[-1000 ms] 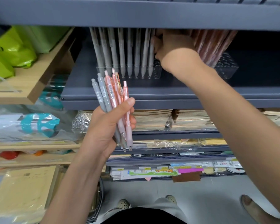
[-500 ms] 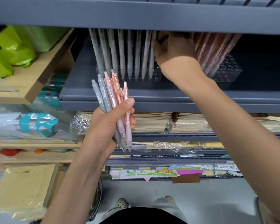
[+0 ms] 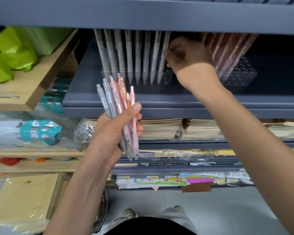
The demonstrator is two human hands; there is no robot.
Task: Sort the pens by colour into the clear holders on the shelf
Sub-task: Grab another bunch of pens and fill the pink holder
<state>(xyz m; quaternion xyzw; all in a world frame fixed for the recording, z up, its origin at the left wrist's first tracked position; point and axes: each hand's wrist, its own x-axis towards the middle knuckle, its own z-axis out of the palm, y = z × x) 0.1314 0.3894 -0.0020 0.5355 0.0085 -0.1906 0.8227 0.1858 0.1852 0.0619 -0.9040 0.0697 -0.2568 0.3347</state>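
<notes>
landmark: left clear holder, a transparent plastic block drilled with round holes, standing on the grey shelf.
grey pens: one row of matte grey barrels standing tip-down in the left clear holder. they lean slightly, and their tops are hidden by the shelf board above.
right hand: at the right end of the left clear holder, fingers curled, back of the hand toward the camera. the thumb tip lies against the last grey pen in the row. the fingers are in shadow, so i cannot tell whether that pen is pinched.
right clear holder: just right of the left clear holder, same drilled plastic, round holes showing at its front. glossy pink-brown pens lean in its rear part.
left hand: below and in front of the left clear holder, apart from the shelf, clamped round a pen bundle.
pen bundle: two matte grey barrels plus several pale pink ones, some with barcode stickers, one with a clear orange clip. click ends up, tips down, fanned out above the thumb.
notebooks: flat stacks, some in crinkled clear film, on the level under the left clear holder.
green bags: shiny and crumpled, far left of the left clear holder, on a wooden shelf.
</notes>
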